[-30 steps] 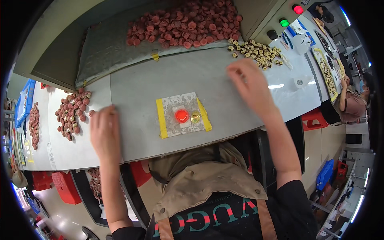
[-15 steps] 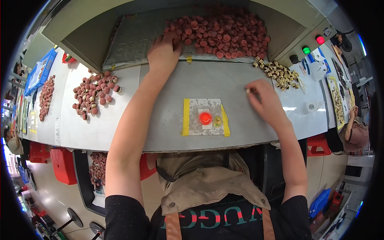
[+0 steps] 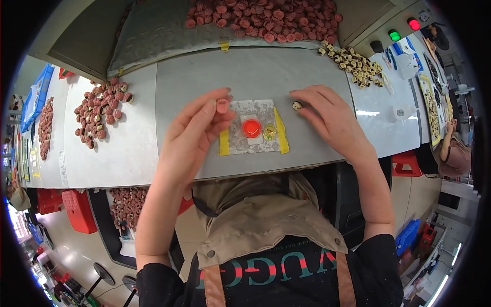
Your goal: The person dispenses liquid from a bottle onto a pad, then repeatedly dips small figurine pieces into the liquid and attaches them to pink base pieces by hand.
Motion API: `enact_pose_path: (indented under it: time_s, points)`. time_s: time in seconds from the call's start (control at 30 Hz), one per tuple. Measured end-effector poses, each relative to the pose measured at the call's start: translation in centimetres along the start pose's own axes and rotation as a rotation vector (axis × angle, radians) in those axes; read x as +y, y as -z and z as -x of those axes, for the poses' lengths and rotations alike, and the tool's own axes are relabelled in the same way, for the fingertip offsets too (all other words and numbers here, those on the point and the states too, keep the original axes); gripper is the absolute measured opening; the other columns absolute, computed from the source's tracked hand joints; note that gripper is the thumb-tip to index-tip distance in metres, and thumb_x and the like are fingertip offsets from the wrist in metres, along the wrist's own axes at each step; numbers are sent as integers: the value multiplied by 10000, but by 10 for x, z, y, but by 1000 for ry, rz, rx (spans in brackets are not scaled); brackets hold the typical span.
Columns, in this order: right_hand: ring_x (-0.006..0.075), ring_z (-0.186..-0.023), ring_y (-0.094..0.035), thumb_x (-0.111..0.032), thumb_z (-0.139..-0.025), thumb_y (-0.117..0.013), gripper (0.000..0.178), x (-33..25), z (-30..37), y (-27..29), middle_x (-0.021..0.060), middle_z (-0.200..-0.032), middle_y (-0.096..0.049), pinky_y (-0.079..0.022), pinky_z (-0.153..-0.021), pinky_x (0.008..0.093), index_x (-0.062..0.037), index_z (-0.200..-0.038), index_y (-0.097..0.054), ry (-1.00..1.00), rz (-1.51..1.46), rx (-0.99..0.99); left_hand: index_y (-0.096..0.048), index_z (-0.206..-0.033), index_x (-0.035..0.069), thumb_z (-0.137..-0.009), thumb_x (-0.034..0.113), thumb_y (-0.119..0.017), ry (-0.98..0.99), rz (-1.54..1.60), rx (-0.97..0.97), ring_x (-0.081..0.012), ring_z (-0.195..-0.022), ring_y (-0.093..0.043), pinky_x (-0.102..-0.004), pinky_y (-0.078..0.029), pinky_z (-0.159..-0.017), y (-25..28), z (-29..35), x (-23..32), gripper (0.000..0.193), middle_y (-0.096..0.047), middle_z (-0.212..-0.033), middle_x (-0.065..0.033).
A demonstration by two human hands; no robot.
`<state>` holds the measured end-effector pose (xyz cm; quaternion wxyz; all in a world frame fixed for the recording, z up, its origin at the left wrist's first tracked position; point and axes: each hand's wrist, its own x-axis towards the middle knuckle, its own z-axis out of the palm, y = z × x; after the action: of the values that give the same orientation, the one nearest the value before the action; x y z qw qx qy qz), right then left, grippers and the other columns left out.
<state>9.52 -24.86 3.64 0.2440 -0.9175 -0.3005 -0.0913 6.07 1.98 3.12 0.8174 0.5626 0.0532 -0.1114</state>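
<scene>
My left hand [image 3: 193, 128] is closed on a small pink ribbed cup [image 3: 222, 106], pinched at the fingertips with its hollow side showing. My right hand [image 3: 330, 120] grips a small cream-and-dark piece [image 3: 296, 105] between thumb and fingers. Between the hands lies a mottled grey plate [image 3: 235, 145] edged with yellow tape. A bright red round piece [image 3: 251, 128] sits at its middle, beside a small yellowish disc [image 3: 269, 133]. At the back, many loose pink cups [image 3: 276, 23] are heaped on a grey padded sheet [image 3: 153, 41]. Cream-and-dark pieces [image 3: 360, 66] form a pile at right.
Pink balls with pale ends [image 3: 99, 110] are scattered on the left of the table, with another strip of pink pieces [image 3: 46, 128] beyond. A cabinet side with lit buttons [image 3: 394, 35] stands at back right. Under the table is a tray of pink pieces [image 3: 128, 207]. Another person [image 3: 454, 156] works far right.
My left hand has come back from the heap to the plate, bringing a pink cup. My right hand has moved toward the plate with the small piece. The view has shifted slightly.
</scene>
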Motion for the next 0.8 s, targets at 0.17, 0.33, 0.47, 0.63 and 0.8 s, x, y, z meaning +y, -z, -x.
enact_pose_path:
  time_s: [0.17, 0.33, 0.47, 0.63, 0.8]
  points:
    - [279, -902, -594, -57, -869, -608, 189, -2, -2, 4, 90, -967, -606, -490, -788, 360, -73, -1057, -628, 31, 25, -137, -467, -1338, -34, -1008, 182, -492, 140, 449, -121, -128, -950, -609, -251, -494, -851, 3, 19, -20, 396, -619, -1124, -84]
    - [280, -854, -589, -66, -876, -610, 149, -16, -7, 1, 104, -952, -588, -491, -731, 344, -25, -1019, -610, -65, -15, -184, -468, -1334, -29, -1002, 178, -507, 98, 532, -120, -124, -970, -605, -252, -485, -871, 1, 23, -31, 393, -606, -1114, -68]
    - [282, -849, -581, -67, -871, -617, 144, -54, -10, -11, 109, -939, -579, -483, -721, 342, -15, -1004, -603, -128, -254, -148, -485, -1310, 1, -997, 174, -519, 70, 536, -37, -117, -954, -599, -253, -480, -874, -2, 28, -30, 359, -598, -1089, -51]
    - [290, -853, -581, -58, -844, -637, 131, -69, -17, -30, 102, -906, -577, -484, -716, 372, -37, -967, -600, 56, -54, -135, -498, -1281, 24, -995, 170, -525, 44, 596, -78, -115, -953, -598, -256, -480, -869, 5, 29, -35, 323, -597, -1075, -40]
    - [283, -842, -580, -49, -825, -651, 140, -71, -17, -43, 89, -891, -577, -487, -715, 383, -43, -958, -605, 69, -70, -102, -517, -1265, 24, -991, 170, -533, 27, 614, -97, -110, -946, -595, -243, -475, -850, 6, 30, -39, 311, -602, -1084, -37]
